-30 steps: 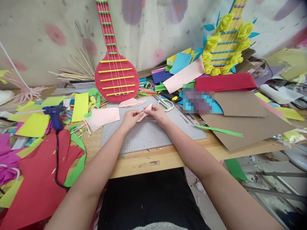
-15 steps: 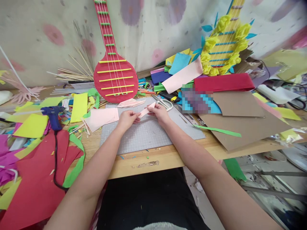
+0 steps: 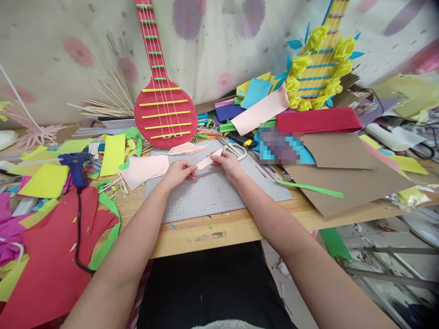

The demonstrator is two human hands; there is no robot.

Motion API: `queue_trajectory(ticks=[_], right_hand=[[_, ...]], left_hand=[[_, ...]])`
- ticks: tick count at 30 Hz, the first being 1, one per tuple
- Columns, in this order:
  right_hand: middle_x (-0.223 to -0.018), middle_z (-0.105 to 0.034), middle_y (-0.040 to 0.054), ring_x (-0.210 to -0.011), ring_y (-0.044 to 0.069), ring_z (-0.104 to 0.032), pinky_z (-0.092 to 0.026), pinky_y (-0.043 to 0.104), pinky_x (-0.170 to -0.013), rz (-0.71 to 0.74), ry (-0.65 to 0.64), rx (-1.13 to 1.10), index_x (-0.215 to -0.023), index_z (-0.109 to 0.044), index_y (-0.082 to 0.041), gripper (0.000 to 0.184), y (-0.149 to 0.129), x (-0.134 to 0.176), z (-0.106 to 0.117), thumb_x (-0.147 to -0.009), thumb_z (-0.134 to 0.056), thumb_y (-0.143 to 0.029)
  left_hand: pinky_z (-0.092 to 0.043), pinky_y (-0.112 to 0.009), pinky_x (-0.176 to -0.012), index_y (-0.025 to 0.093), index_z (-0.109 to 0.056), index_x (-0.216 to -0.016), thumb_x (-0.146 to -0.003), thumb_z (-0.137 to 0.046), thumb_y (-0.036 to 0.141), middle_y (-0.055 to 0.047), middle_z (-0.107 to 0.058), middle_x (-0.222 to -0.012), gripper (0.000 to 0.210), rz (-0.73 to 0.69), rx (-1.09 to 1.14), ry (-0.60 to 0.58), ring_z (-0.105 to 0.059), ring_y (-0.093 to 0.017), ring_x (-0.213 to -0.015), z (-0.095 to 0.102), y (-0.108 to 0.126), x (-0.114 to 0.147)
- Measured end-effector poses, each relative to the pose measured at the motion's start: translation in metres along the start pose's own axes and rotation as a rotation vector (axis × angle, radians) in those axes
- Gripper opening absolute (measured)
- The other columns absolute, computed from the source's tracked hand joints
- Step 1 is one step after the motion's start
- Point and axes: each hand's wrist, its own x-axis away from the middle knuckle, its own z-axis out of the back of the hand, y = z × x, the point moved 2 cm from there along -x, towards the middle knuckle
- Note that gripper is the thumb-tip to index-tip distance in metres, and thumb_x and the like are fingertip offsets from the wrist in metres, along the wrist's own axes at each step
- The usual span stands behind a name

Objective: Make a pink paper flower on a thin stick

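Note:
A narrow strip of pale pink paper (image 3: 206, 162) stretches between my hands above the grey cutting mat (image 3: 219, 194). The fingers of my left hand (image 3: 180, 173) pinch its lower left end. My right hand (image 3: 229, 164) grips the upper right end between thumb and fingers. Just left of my left hand lies a stack of pale pink paper sheets (image 3: 146, 169). Folded pink pieces (image 3: 188, 148) rest at the back of the mat. White-handled scissors (image 3: 240, 152) lie behind my right hand, partly covered by it.
Behind the mat a red paper guitar (image 3: 166, 107) leans on the curtain; a yellow one (image 3: 317, 73) with paper flowers stands right. A blue glue gun (image 3: 77, 169) and red paper (image 3: 58, 246) lie left. Brown cardboard (image 3: 346, 187) and a green strip (image 3: 312, 188) lie right.
My left hand has shifted slightly left, towards the end of the pink strip, so more of the strip shows between my hands. My right hand stays almost in place.

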Motion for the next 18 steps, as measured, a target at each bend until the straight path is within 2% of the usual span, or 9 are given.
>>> queue_trajectory(ticks=[3,9,11,15,18], right_hand=[[-0.08,-0.069,0.0016,-0.068,0.011,-0.063,-0.053,0.021,-0.06,-0.009,0.011,-0.018,-0.073,-0.065,-0.017,0.007,-0.001,0.0,0.001,-0.067,-0.067,-0.016],[-0.081,-0.069,0.0015,-0.068,0.01,-0.063,-0.055,0.021,-0.061,0.003,0.026,-0.04,-0.074,-0.064,-0.017,0.008,-0.006,0.001,0.006,-0.067,-0.069,-0.018],[-0.08,-0.068,0.0013,-0.068,0.01,-0.062,-0.054,0.021,-0.062,0.007,0.018,-0.032,-0.073,-0.064,-0.017,0.009,-0.006,0.002,0.006,-0.066,-0.069,-0.019],[-0.079,-0.068,0.0011,-0.068,0.01,-0.062,-0.054,0.022,-0.062,0.0,-0.004,-0.023,-0.074,-0.065,-0.017,0.012,-0.003,0.002,0.002,-0.064,-0.071,-0.02],[-0.081,-0.069,0.0016,-0.069,0.01,-0.062,-0.054,0.022,-0.063,-0.009,-0.022,-0.028,-0.075,-0.065,-0.017,0.014,-0.002,0.002,0.002,-0.064,-0.071,-0.022]], left_hand=[[-0.049,-0.023,-0.051,0.013,-0.057,-0.065,-0.065,-0.071,0.037,-0.002,-0.064,-0.056,0.028,-0.012,-0.008,0.006,-0.062,-0.013,-0.049,0.0,0.001,0.0],[-0.051,-0.024,-0.052,0.012,-0.057,-0.078,-0.061,-0.072,0.044,-0.01,-0.069,-0.085,0.038,-0.015,0.129,-0.01,-0.067,-0.018,-0.068,0.002,0.004,0.005],[-0.052,-0.025,-0.052,0.013,-0.054,-0.078,-0.06,-0.073,0.04,-0.008,-0.068,-0.083,0.038,-0.058,0.167,0.01,-0.067,-0.018,-0.069,-0.003,0.003,0.006],[-0.051,-0.022,-0.05,0.016,-0.042,-0.072,-0.058,-0.075,0.029,0.001,-0.062,-0.065,0.038,-0.129,0.212,0.057,-0.067,-0.017,-0.064,-0.017,0.001,0.002],[-0.049,-0.021,-0.048,0.019,-0.033,-0.068,-0.055,-0.074,0.022,0.006,-0.056,-0.057,0.043,-0.142,0.246,0.093,-0.067,-0.017,-0.061,-0.019,0.001,0.0]])
